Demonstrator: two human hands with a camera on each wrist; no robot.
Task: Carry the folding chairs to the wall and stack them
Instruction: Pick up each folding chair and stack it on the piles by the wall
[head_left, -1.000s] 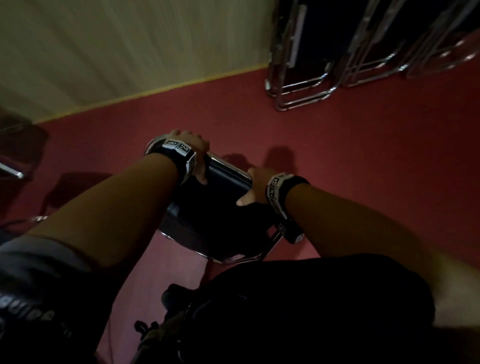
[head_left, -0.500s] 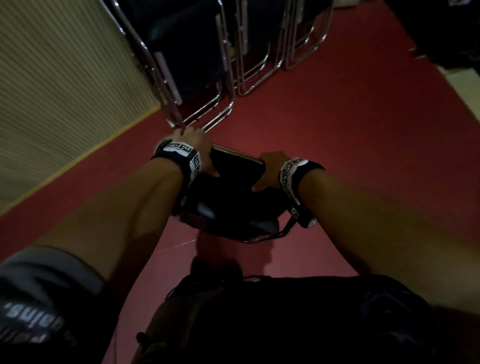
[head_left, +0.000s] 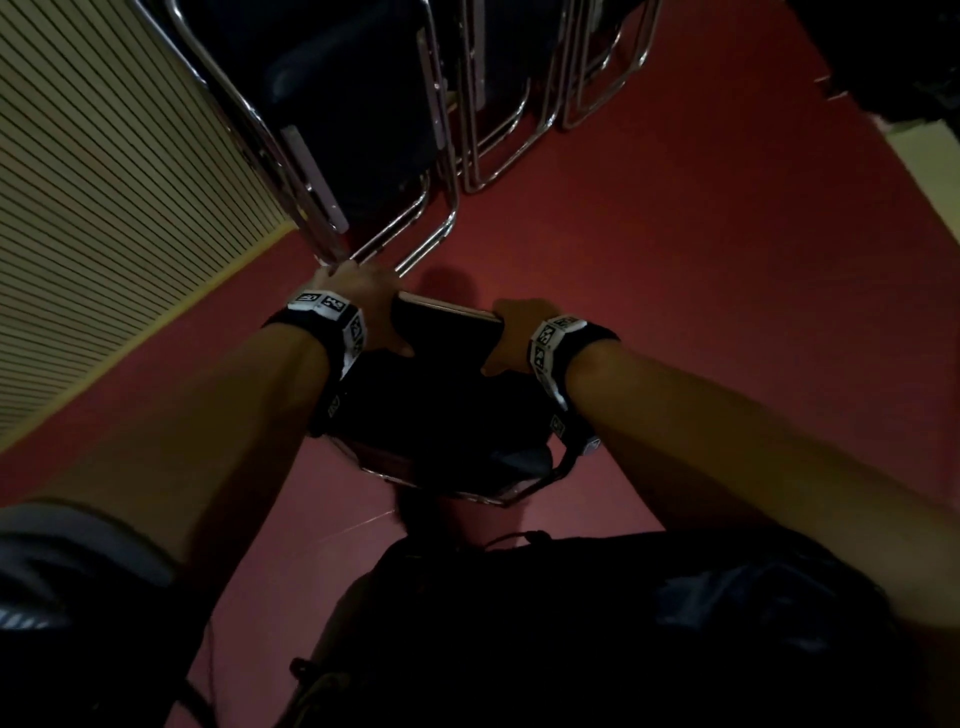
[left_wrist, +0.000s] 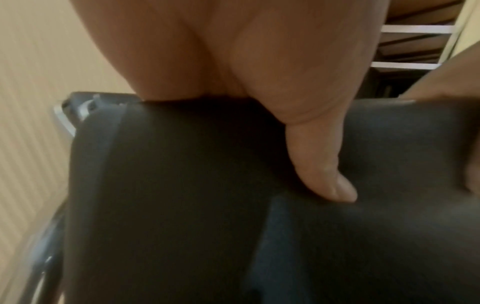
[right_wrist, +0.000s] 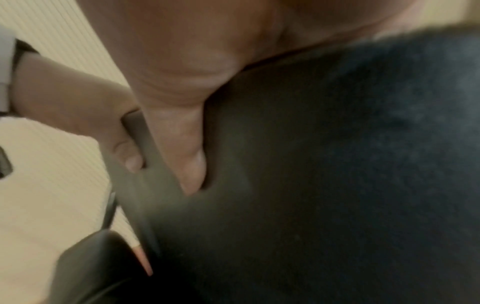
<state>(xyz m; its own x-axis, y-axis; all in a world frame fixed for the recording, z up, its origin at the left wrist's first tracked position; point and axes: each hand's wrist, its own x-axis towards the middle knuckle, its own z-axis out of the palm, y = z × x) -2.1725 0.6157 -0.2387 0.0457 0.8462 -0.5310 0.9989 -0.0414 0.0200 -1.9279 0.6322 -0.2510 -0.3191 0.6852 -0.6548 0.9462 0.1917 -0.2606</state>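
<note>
I hold a folded black chair (head_left: 441, 410) with a chrome frame upright in front of me. My left hand (head_left: 363, 296) grips the left end of its top edge, thumb down on the black backrest (left_wrist: 182, 185). My right hand (head_left: 511, 332) grips the right end the same way, thumb pressed on the pad (right_wrist: 337, 164). The fingers of both hands wrap over the far side and are hidden. Just ahead, several folded chairs (head_left: 363, 130) lean in a row along the ribbed beige wall (head_left: 104, 208). The carried chair's top nearly touches the nearest one.
Red carpet (head_left: 701, 286) covers the floor, with free floor to the right of the row. A dark bulky object (head_left: 893, 62) sits at the top right. My dark clothing (head_left: 571, 623) fills the bottom of the head view.
I have come closer to the row of stacked chairs, which now looms larger and nearer. Both hands keep the same grip on the carried chair.
</note>
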